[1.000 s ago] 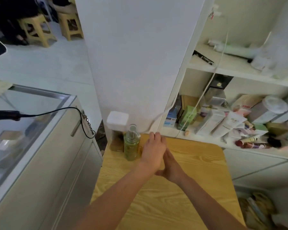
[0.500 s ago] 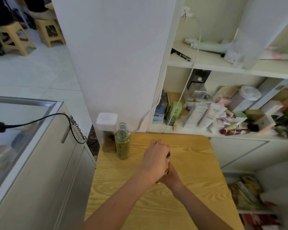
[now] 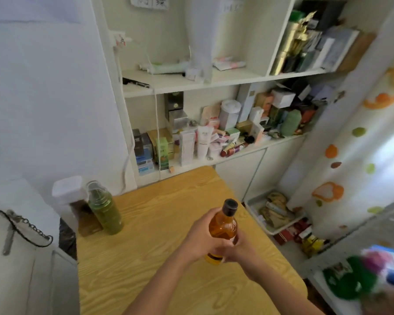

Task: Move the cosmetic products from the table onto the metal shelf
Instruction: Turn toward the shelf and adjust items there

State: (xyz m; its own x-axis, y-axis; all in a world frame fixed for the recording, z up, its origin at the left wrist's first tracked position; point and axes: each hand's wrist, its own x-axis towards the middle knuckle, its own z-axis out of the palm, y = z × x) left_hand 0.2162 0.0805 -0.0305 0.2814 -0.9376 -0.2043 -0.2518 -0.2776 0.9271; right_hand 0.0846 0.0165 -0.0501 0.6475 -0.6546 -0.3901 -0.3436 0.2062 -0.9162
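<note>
An amber bottle (image 3: 223, 226) with a dark cap is held upright above the wooden table (image 3: 159, 264). My left hand (image 3: 198, 237) wraps its left side and my right hand (image 3: 241, 248) grips its lower right. A green bottle (image 3: 106, 211) with a clear cap stands at the table's back left corner, beside a brown bottle (image 3: 82, 214) with a white cap. A metal shelf (image 3: 323, 260) edge shows at the lower right, blurred.
A white wall shelf unit (image 3: 191, 84) behind the table is crowded with boxes and tubes. A tray of packets (image 3: 273, 212) sits on the floor to the right. A white counter with a black cable (image 3: 21, 228) lies left.
Both hands have lifted the amber bottle off the table and brought it nearer to me. The camera has swung right and upward, which brings in the upper shelves and the metal shelf edge.
</note>
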